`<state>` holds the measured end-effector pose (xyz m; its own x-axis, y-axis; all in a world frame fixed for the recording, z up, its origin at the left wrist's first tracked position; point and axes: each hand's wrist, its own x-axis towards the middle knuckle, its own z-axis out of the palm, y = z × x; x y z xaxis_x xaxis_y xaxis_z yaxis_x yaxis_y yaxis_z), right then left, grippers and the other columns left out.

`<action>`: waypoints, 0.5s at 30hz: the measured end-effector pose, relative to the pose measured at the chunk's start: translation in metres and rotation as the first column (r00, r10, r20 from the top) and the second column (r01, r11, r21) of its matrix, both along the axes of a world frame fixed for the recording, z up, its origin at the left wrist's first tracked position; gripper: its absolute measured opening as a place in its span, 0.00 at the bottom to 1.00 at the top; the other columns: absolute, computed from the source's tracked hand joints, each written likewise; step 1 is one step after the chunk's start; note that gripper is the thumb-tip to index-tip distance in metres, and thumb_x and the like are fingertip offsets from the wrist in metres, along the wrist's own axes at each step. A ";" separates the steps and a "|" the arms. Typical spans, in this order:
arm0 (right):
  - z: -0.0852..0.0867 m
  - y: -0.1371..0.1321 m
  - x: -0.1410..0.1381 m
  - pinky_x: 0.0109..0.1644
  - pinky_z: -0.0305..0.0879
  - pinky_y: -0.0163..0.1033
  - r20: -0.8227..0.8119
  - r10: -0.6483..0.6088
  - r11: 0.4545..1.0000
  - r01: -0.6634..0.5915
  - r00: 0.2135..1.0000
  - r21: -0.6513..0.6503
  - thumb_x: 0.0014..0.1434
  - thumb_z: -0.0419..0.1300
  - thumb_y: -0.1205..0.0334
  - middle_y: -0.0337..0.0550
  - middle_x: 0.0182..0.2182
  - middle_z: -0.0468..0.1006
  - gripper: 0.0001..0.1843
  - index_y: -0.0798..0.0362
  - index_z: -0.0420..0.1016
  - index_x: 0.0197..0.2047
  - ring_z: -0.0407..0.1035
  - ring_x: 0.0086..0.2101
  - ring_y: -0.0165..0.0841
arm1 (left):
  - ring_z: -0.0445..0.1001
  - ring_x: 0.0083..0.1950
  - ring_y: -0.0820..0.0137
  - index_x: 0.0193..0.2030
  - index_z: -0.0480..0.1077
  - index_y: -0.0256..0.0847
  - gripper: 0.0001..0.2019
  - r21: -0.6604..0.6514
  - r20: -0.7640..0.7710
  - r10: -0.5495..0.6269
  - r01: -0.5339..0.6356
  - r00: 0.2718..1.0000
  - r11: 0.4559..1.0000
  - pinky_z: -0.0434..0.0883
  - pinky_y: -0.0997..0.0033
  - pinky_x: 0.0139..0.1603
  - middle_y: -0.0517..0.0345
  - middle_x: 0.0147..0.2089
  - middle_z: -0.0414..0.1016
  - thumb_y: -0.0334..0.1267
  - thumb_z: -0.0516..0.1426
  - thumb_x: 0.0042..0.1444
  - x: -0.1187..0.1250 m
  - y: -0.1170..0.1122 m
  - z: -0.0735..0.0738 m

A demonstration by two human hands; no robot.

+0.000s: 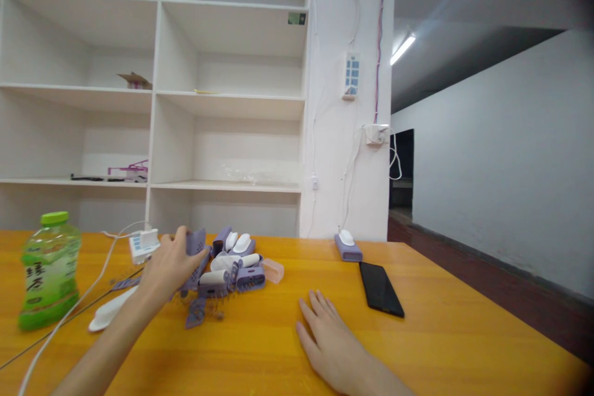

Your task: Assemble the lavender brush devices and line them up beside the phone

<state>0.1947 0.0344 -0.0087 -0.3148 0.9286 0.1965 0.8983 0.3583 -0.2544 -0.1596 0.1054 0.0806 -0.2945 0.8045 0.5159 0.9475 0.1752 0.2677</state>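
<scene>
My left hand (172, 260) reaches to the pile on the table, its fingers closed around a purple perforated plastic part (197, 253). Around it lie purple plastic housings (251, 279), white rounded pieces (242, 243) and a clear pinkish cover (273, 270). Small loose bits, too small to make out, are scattered at the pile's near side. Under my left forearm sits a white elongated piece (111, 310), partly hidden. My right hand (327, 340) rests palm down on the wooden table (260, 346), fingers stretched out and holding nothing.
A black phone (381, 289) lies right of my right hand, with a purple and white piece (348, 246) behind it. At left stand a green-capped bottle (50, 272) and a white power strip (143, 245) with a trailing cable. White shelves (227, 99) rise behind the table.
</scene>
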 end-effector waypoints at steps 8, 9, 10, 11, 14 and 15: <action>-0.002 0.002 0.001 0.72 0.43 0.58 -0.003 0.008 1.000 -0.008 1.000 0.006 0.70 0.46 0.51 0.61 0.70 0.52 0.32 0.59 0.59 0.70 0.45 0.70 0.52 | 0.75 0.48 0.53 0.53 0.64 0.43 0.26 0.299 -0.072 -0.167 0.181 0.983 0.937 0.72 0.59 0.45 0.47 0.52 0.69 0.60 0.54 0.57 0.020 -0.012 0.009; -0.002 0.002 0.002 0.72 0.43 0.58 -0.016 0.011 1.000 -0.010 1.000 0.007 0.70 0.46 0.51 0.61 0.70 0.52 0.32 0.60 0.59 0.70 0.45 0.70 0.53 | 0.75 0.49 0.53 0.54 0.65 0.44 0.26 0.340 -0.083 -0.214 0.230 0.973 0.912 0.73 0.58 0.46 0.48 0.53 0.69 0.60 0.55 0.56 0.020 -0.013 0.010; -0.003 0.002 0.002 0.72 0.44 0.58 -0.027 0.012 1.000 -0.012 1.000 0.006 0.70 0.47 0.51 0.61 0.70 0.52 0.32 0.60 0.59 0.70 0.45 0.70 0.53 | 0.75 0.50 0.53 0.54 0.65 0.44 0.26 0.382 -0.086 -0.274 0.286 0.958 0.879 0.73 0.58 0.48 0.48 0.55 0.68 0.60 0.56 0.55 0.022 -0.013 0.011; -0.003 0.002 0.003 0.72 0.44 0.59 -0.035 0.015 1.000 -0.014 0.999 0.005 0.70 0.47 0.51 0.62 0.70 0.52 0.32 0.61 0.60 0.70 0.45 0.69 0.54 | 0.75 0.51 0.54 0.54 0.66 0.45 0.27 0.424 -0.064 -0.340 0.334 0.938 0.842 0.73 0.58 0.49 0.48 0.56 0.69 0.59 0.58 0.55 0.024 -0.013 0.012; -0.002 0.000 0.003 0.72 0.44 0.59 -0.079 0.044 0.998 -0.041 0.996 0.037 0.69 0.49 0.52 0.60 0.69 0.57 0.30 0.59 0.64 0.68 0.49 0.69 0.53 | 0.77 0.48 0.56 0.54 0.66 0.43 0.29 0.537 0.184 -0.545 0.381 0.818 0.753 0.76 0.59 0.46 0.48 0.52 0.74 0.59 0.62 0.52 0.034 -0.012 0.011; -0.001 -0.001 0.002 0.72 0.46 0.58 -0.118 0.064 0.997 -0.058 0.991 0.057 0.69 0.50 0.52 0.58 0.68 0.60 0.29 0.58 0.66 0.67 0.52 0.68 0.51 | 0.78 0.47 0.56 0.54 0.66 0.42 0.29 0.562 0.294 -0.596 0.369 0.747 0.740 0.76 0.61 0.43 0.49 0.50 0.75 0.58 0.62 0.52 0.039 -0.011 0.010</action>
